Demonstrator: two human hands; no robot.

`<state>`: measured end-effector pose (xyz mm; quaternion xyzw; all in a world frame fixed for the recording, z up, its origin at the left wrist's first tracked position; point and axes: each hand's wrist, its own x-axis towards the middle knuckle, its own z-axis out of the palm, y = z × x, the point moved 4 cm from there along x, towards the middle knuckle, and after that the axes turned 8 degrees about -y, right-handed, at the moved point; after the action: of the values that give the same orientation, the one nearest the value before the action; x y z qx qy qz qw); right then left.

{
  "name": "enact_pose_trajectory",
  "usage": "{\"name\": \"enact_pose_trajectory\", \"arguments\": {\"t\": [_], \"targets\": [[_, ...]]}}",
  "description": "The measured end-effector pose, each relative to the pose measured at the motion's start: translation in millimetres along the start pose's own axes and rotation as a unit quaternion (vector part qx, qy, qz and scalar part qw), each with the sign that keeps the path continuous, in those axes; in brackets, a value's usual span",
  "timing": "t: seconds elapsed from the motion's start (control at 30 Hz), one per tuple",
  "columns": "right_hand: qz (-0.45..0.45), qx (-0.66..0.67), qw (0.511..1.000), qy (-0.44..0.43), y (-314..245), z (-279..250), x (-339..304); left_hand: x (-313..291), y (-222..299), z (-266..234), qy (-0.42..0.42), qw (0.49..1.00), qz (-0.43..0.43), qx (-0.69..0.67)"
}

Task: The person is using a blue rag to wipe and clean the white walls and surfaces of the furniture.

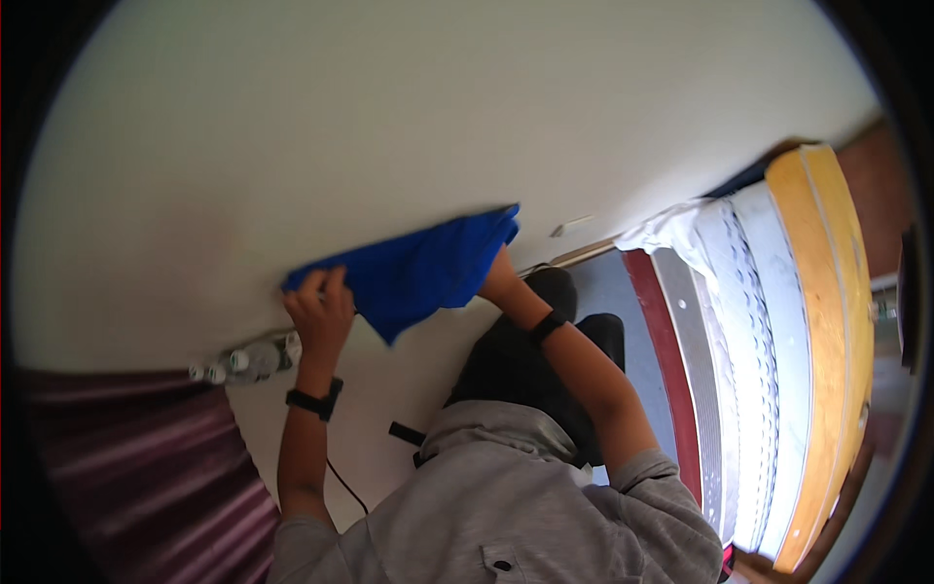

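Note:
A blue cloth [418,263] stretches between my two hands against a broad white surface [418,117], one corner hanging down in a point. The fingers of my left hand [321,297] are bent and closed on the cloth's left end. My right hand [500,277] reaches in at the cloth's right end. Fabric covers its fingers, so I cannot see how they are held. Dark bands circle both my wrists.
Several small clear containers [255,361] stand left of my left wrist, above a purple curtain [136,457]. A thin dark cable [345,484] hangs beside my left arm. At right, mattress-like slabs [812,311] stand on edge. A small light fitting [572,226] sits right of the cloth.

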<state>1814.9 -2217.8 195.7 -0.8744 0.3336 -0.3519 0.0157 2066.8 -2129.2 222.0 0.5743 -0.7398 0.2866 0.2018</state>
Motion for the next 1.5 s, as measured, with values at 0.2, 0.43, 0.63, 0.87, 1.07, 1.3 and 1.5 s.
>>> {"name": "enact_pose_trajectory", "arguments": {"t": [0.2,0.43,0.63,0.87,1.07,1.3,1.5], "targets": [[0.103,-0.072,0.992,-0.014,37,-33,-36,41,59,1,0.047,0.996,0.044,-0.066],[0.276,0.049,0.937,0.209,49,-206,59,193,89,-91,0.131,0.981,0.116,-0.084],[0.187,-0.213,0.941,0.183,54,-188,63,211,55,-136,0.182,0.976,0.118,-0.003],[0.230,0.037,0.954,0.188,0,-49,5,194,40,-112,0.067,0.951,0.233,0.192],[0.135,0.118,0.911,0.372,-41,-117,61,190,39,-107,0.090,0.947,0.229,0.207],[0.237,0.135,0.893,0.359,-20,-124,87,188,36,-101,0.104,0.957,0.232,0.138],[0.204,-0.055,0.909,0.360,-27,-50,25,124,44,-49,0.100,0.957,0.272,0.011]]}}
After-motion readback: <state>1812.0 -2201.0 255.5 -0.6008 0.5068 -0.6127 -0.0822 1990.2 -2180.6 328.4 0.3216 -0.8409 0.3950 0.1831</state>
